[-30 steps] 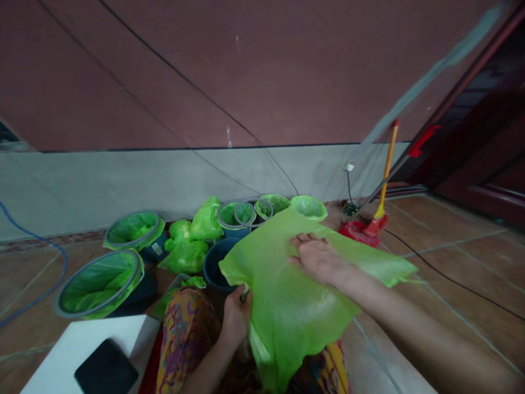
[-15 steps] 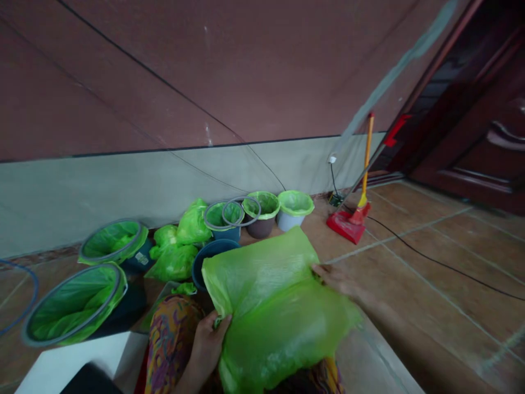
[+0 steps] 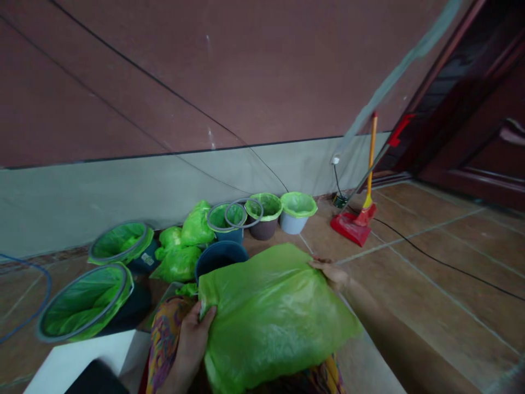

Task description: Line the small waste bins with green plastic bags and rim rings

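My left hand (image 3: 189, 336) and right hand (image 3: 334, 275) grip the bag (image 3: 279, 314) on the near side of the bucket (image 3: 219, 256); pulling them apart too hard could tear it.

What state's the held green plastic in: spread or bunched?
Spread: the green plastic forms a broad, wrinkled sheet between left hand and right hand.

The bucket (image 3: 221, 256) stands between the bags (image 3: 178, 262) and dustpan (image 3: 351, 228).
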The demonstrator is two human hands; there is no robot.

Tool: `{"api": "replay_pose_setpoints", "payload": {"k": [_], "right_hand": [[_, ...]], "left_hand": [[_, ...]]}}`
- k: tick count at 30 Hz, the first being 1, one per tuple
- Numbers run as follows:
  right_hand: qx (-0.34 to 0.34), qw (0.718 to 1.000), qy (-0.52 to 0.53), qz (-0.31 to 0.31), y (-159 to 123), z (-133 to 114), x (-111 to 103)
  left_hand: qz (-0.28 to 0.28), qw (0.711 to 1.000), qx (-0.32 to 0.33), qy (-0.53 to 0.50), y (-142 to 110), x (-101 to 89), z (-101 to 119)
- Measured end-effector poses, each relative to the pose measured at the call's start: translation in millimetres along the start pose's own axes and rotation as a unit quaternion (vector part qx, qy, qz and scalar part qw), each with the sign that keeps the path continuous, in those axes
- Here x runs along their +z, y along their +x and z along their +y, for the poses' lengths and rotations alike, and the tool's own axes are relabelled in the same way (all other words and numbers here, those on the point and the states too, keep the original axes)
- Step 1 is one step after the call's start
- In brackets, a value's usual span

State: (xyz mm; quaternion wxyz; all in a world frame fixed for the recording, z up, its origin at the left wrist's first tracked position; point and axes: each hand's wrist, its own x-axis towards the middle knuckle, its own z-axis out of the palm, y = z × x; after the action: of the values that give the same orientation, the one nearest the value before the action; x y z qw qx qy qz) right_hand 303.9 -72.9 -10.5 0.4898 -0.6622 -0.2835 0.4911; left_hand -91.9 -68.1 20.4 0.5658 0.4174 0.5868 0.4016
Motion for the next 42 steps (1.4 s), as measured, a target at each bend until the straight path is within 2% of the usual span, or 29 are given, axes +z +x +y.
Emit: {"api": "replay_pose_setpoints", "payload": {"k": [2,4,8,12,17,19,21,23,24,26,28,29,32,34,35,37,39,42], "right_hand": [[0.005,0.995,0.099,0.009,0.2,-17.0,-6.7],[-0.017,0.988,0.153,0.017,-3.6,-39.4,-12.8],[-0.060,0.982,0.177,-0.026,-21.7,-85.0,-19.7],[-0.095,0.976,0.184,-0.061,-42.0,-114.9,-20.7],[-0.163,0.977,0.089,-0.104,-61.0,-130.8,-15.7],[-0.195,0.974,0.015,-0.117,-64.3,-132.9,-12.1],[-0.236,0.965,-0.055,-0.102,-64.3,-133.2,-8.5],[-0.292,0.944,-0.144,-0.051,-62.8,-132.5,-6.2],[-0.323,0.925,-0.202,-0.018,-62.2,-132.1,-5.6],[-0.378,0.865,-0.327,0.040,-62.0,-131.1,-5.4],[-0.414,0.803,-0.424,0.066,-63.0,-129.6,-6.1],[-0.422,0.781,-0.455,0.071,-63.6,-128.5,-6.7],[-0.430,0.747,-0.501,0.085,-65.3,-124.7,-9.1],[-0.443,0.744,-0.492,0.091,-67.3,-123.6,-11.0],[-0.452,0.748,-0.478,0.091,-69.1,-123.9,-11.8],[-0.463,0.767,-0.438,0.077,-74.3,-126.4,-12.7],[-0.460,0.802,-0.378,0.049,-81.0,-130.3,-11.9],[-0.445,0.861,-0.245,0.007,-89.7,-134.9,-6.3]], "left_hand": [[0.011,0.999,0.006,-0.043,5.0,-2.5,11.4],[0.024,0.996,0.019,-0.083,11.5,-5.0,25.6],[0.059,0.984,0.081,-0.146,26.5,-11.4,60.7],[0.043,0.977,0.139,-0.154,37.7,-24.2,95.4],[0.042,0.976,0.197,-0.089,46.1,-51.4,117.4],[0.040,0.976,0.212,-0.007,49.0,-63.7,120.8],[0.038,0.965,0.236,0.105,51.9,-74.2,123.2],[0.041,0.935,0.284,0.210,55.2,-81.3,124.3],[0.045,0.913,0.316,0.253,57.2,-83.4,124.2],[0.048,0.865,0.375,0.330,61.3,-85.1,122.5],[0.052,0.815,0.419,0.396,65.4,-84.3,119.5],[0.053,0.792,0.436,0.425,67.3,-83.5,117.8],[0.050,0.737,0.469,0.484,72.5,-81.9,112.5],[0.056,0.724,0.475,0.498,76.0,-82.9,109.0],[0.068,0.727,0.473,0.493,77.7,-84.1,107.3],[0.093,0.758,0.463,0.449,80.5,-86.6,104.3],[0.101,0.814,0.445,0.358,81.4,-87.4,102.5],[0.067,0.905,0.393,0.150,77.2,-80.4,103.1]]}}
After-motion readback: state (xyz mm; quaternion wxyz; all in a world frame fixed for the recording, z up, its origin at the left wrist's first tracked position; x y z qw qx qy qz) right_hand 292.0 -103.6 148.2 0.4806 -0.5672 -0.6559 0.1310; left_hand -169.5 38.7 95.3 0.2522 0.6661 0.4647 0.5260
